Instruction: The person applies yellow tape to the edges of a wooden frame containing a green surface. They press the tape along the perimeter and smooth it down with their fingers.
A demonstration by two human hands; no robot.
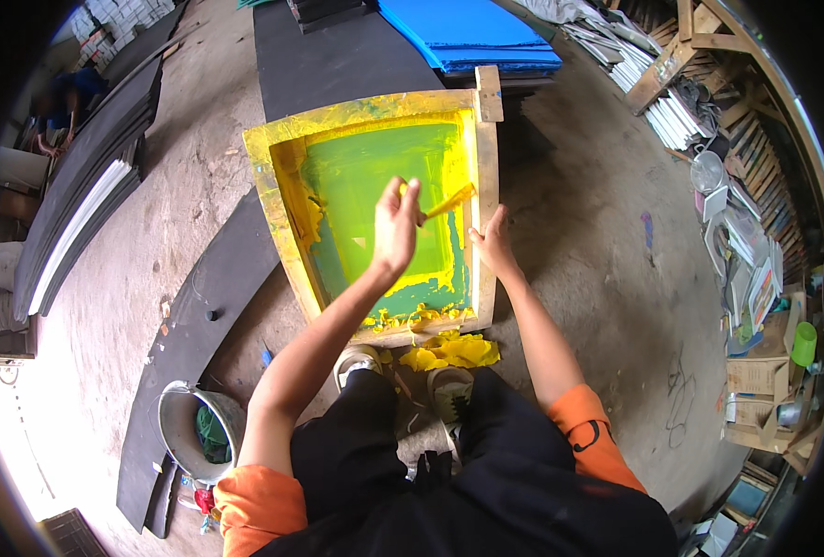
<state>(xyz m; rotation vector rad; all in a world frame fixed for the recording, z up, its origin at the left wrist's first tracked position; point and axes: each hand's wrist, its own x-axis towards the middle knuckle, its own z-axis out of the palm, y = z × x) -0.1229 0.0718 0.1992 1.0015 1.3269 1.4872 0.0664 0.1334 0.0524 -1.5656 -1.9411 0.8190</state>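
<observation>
A wooden screen-printing frame (486, 176) lies in front of my feet, its green mesh (356, 172) smeared with yellow ink. My left hand (397, 232) is over the middle of the mesh, closed around a yellow-coated flat scraper (449, 201). The scraper points right, its far end close to the inner side of the frame's right bar; whether it touches cannot be made out. My right hand (493, 245) grips that right bar, thumb toward the mesh. Thick yellow ink clumps along the near inner edge, and a yellow mass (454, 353) sits just outside the near bar.
Black sheets (337, 56) and a blue sheet stack (472, 37) lie beyond the frame. A metal bucket (172, 432) holding green cloth stands at my left. Another person (64, 102) is at the far left beside stacked dark sheets. Wood scraps and boxes (755, 376) line the right.
</observation>
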